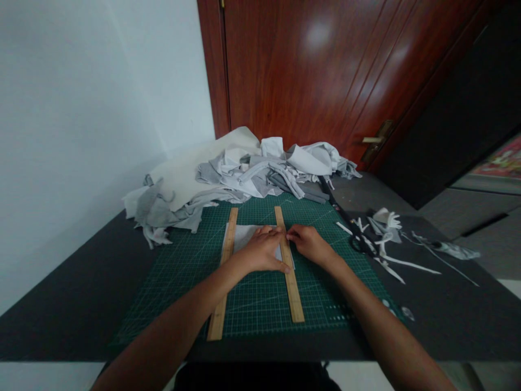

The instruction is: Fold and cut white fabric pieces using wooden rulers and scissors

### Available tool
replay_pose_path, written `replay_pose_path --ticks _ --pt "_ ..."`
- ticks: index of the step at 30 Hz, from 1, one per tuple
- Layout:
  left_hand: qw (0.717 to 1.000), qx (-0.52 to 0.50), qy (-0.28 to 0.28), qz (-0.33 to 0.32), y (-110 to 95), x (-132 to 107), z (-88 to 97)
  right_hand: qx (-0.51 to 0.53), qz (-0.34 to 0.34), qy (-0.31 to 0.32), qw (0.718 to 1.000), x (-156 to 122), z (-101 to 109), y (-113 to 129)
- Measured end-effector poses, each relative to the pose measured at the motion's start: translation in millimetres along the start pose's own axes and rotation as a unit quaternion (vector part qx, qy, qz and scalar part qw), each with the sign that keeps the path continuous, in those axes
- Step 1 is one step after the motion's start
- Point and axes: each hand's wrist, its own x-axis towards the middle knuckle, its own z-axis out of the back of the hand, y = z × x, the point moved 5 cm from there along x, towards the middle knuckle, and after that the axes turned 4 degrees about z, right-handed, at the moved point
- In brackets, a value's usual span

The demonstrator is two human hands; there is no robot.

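Note:
My left hand lies with thumb and fingers spread, pressing on the right wooden ruler. Under that ruler is a small piece of grey fabric, whose right edge shows slightly beyond the wood. My right hand is closed in a pinch at the ruler's right side, beside the fabric's edge; what its fingertips hold is too small to make out. A second wooden ruler lies along the fabric's left side, below my left forearm. Everything rests on a green cutting mat.
Piled grey and white fabric covers the back of the dark table, with a cream sheet beneath. On the right lie black-handled scissors, white fabric strips and a fabric scrap. A wooden door stands behind.

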Motion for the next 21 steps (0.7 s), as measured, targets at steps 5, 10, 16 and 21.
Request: replay_pose_path --ticks 5,10,16,21 --pt "1.000 0.006 -0.006 -0.001 2.9 1.1 -4.0 -0.031 -0.007 0.006 0.999 -0.1 -0.4 0.3" --pt "1.000 0.002 -0.013 -0.005 8.6 2.4 -10.8 -0.027 0.020 -0.009 0.999 -0.3 -2.8 5.6" --pt "1.000 0.003 -0.006 -0.002 8.5 2.9 -10.5 -0.015 0.035 -0.021 0.999 0.4 -7.1 7.1" --pt "1.000 0.003 -0.004 -0.001 7.8 3.5 -10.6 -0.029 0.034 -0.005 0.999 1.4 -5.4 9.3"
